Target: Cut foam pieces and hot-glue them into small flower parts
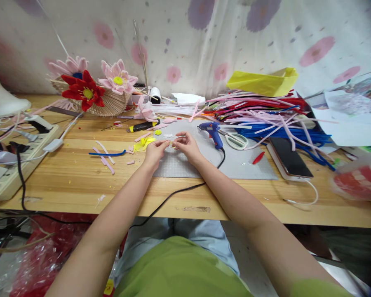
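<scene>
Over the left part of the grey cutting mat (250,167), my left hand (156,152) and my right hand (186,146) are close together. The fingertips of both pinch around something small and pale, too small to make out. Just beyond them lie small white pieces (168,136) and a round yellow piece (158,132). Yellow fuzzy strips (144,143) are heaped beside my left hand. To the right of my right hand, a blue glue gun (212,133) rests on the mat near scissors (236,140).
Fuzzy flowers (87,91) stand at the back left, and a power strip (6,173) is at the left edge. Bundles of coloured stems (266,119) cover the back right. A phone (291,159) lies right of the mat. The glue gun's black cord (173,193) crosses the front.
</scene>
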A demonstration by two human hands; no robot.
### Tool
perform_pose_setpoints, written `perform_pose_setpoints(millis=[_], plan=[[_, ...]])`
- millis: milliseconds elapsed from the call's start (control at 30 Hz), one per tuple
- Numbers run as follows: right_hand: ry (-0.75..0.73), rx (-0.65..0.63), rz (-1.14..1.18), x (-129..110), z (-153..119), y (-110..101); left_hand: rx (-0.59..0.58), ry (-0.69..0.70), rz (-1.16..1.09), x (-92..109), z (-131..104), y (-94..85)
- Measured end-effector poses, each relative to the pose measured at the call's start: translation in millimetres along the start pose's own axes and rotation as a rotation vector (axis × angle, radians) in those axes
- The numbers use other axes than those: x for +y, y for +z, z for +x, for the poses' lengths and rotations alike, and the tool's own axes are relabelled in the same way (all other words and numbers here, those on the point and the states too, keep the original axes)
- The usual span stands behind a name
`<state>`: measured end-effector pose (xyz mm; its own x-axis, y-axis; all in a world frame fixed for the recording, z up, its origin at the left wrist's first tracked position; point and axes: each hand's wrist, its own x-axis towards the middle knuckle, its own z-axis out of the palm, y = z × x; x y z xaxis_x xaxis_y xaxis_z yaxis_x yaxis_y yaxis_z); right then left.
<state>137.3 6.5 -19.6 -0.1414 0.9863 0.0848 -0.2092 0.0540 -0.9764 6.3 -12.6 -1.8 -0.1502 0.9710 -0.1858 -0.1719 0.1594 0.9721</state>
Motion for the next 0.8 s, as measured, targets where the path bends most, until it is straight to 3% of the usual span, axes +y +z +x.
perform_pose_setpoints(millis=[267,400,800], plan=[[-0.025,0.018,-0.019,1,0,-1,0.016,0.006,0.025,-1,1,-1.2],[0.021,-0.040,-0.010,8,1,2,0.020,-0.003,-0.007,-2,3,-1.4],[-0.032,-0.067,-0.059,4,0,3,-0.037,-0.006,-0.051,-1,3,-4.3]])
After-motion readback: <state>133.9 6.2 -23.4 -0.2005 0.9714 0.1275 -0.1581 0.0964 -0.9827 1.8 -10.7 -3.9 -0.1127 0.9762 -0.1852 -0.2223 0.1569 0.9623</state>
